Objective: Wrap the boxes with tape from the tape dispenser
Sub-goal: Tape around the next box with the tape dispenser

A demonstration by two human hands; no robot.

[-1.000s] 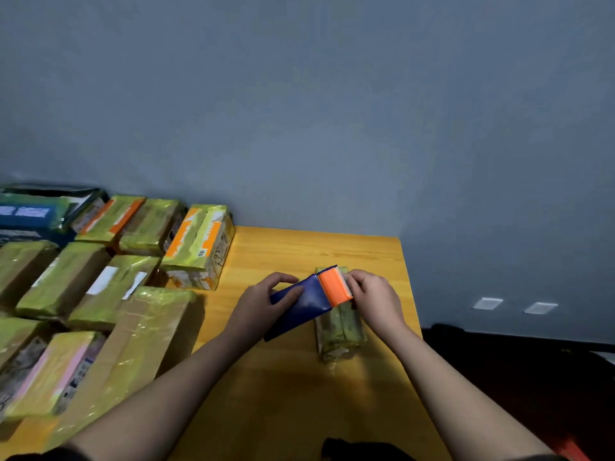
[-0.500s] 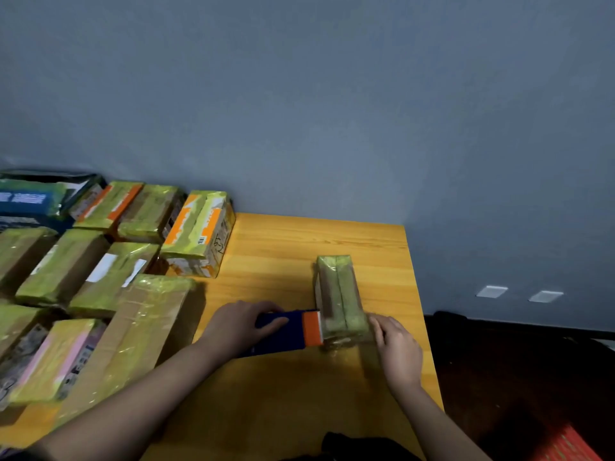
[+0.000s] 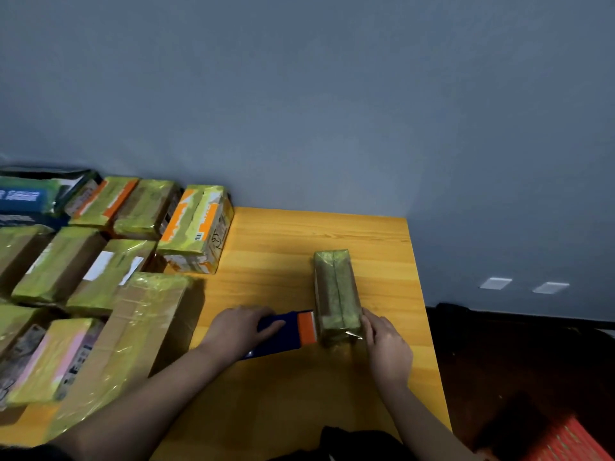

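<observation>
**While one hand is working the tape dispenser, the other is steadying a box**

While a person is leaning over a yellow wooden table [image 3: 286, 241], both bare forearms are reaching in from the near edge. The left hand [image 3: 241, 329] is lying over the dark blue body of a tape dispenser [image 3: 284, 332], with fingers curled over its top and holding it. The dispenser's orange end is pressing against the near left side of a small box [image 3: 336, 294], which is lying on the table right of centre with its long side running from near to far. Greenish-yellow tape is already covering this box, and a loose clear flap is sticking out at its near right corner. The right hand [image 3: 387, 349] is touching the near right side of the box, with fingers fairly straight and resting against it rather than wrapping round it.

On the left, many taped boxes [image 3: 100, 281] are lying close together, filling that side of the table. One of them, an orange-and-white box [image 3: 196, 227], is sitting farthest right in the far row. A plain grey-blue wall [image 3: 332, 111] is rising behind the table.
</observation>
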